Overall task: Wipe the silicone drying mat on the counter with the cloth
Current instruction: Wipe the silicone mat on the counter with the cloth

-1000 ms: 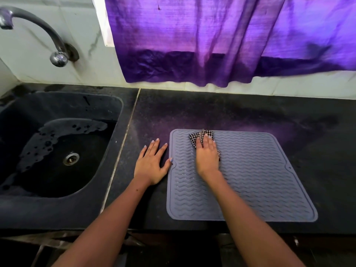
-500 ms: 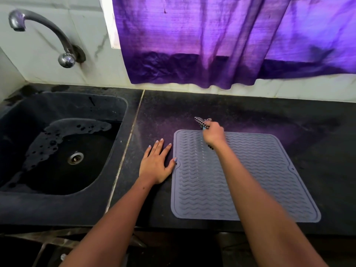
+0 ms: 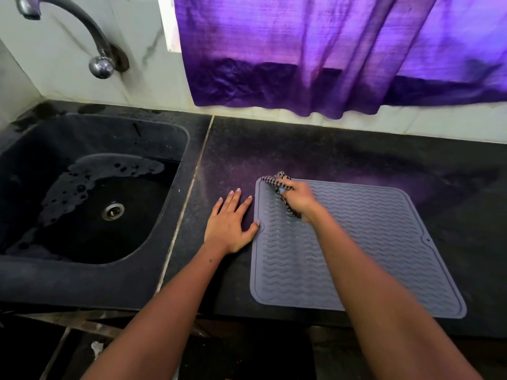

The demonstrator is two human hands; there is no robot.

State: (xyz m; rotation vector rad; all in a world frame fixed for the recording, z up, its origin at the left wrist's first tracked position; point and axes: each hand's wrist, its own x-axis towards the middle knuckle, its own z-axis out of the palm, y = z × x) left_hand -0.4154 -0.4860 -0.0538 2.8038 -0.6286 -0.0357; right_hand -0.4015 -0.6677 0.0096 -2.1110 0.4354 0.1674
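Our right hand (image 3: 299, 198) has its grip curled around the checked cloth (image 3: 275, 182) at the far left corner of the mat (image 3: 356, 242), which lies flat on the dark surface (image 3: 329, 149). Our left hand (image 3: 230, 223) rests flat with fingers spread, thumb touching the mat's left edge.

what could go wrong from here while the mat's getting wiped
1. The left hand lies flat on the counter, only its thumb touching the mat edge, so the mat may slide under a firm stroke.
2. The right hand holds the cloth bunched at the far left corner; most of the mat could get missed.
3. Strokes toward the sink could push drips onto the counter.
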